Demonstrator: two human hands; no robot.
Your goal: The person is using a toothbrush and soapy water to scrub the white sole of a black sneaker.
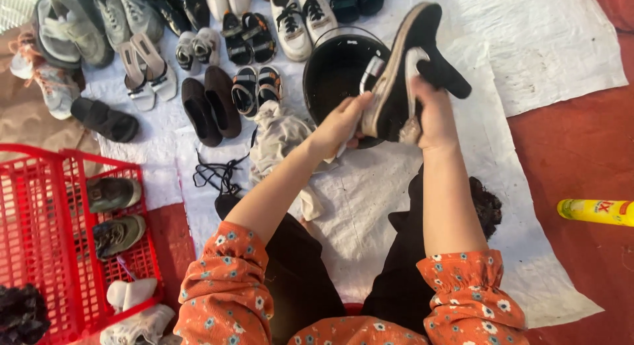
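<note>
My right hand grips a black sneaker with a pale worn sole, held tilted on its side over a black bucket. My left hand is closed around a small brush with a light handle, its head against the sneaker's sole edge. Both forearms reach out from orange flowered sleeves. The bucket's inside is dark and I cannot tell what it holds.
Rows of shoes, sandals and slippers lie on a white sheet beyond the bucket. A grey rag and black laces lie by my left arm. A red crate with shoes stands left. A yellow bottle lies right.
</note>
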